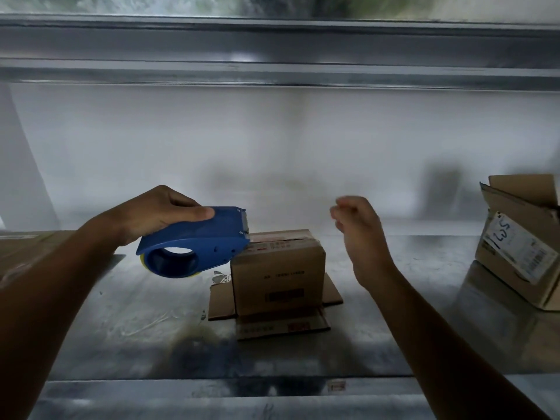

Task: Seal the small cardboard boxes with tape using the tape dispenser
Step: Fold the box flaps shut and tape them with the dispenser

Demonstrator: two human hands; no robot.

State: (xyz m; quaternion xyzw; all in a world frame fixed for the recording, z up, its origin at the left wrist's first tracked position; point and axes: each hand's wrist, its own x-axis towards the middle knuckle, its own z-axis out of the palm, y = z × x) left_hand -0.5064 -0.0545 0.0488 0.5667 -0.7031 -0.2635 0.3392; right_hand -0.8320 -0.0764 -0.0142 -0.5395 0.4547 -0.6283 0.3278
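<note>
1. While the left hand (163, 216) grips the blue tape dispenser (197, 244) from above, fingers curled over its back and thumb along its side, the toothed end touches the top left edge of the small cardboard box (278, 268), which stands near the middle of the desk (121, 328).
2. The box lies directly right of the dispenser. The dispenser's long axis runs left to right, roughly in line with the seam between the top flaps, so the coming pull would probably travel rightward along that seam.
3. The right hand (360, 234) hovers above and to the right of the box, apart from it, with fingers loosely curled. It appears to hold nothing, though it is blurred. It is the nearer hand for steadying the box's right end.
4. The dispenser is smooth, hard plastic with a rounded loop, and a yellowish roll (145, 263) peeks out at its lower left. The box is matte brown card with printed text and a barcode, and its lower flaps (285, 325) lie splayed flat on the desk. The desk is scuffed, reflective metal.
5. A larger open carton (521, 237) with a label sits at the right edge, and flat cardboard (27, 250) lies at the left edge.
</note>
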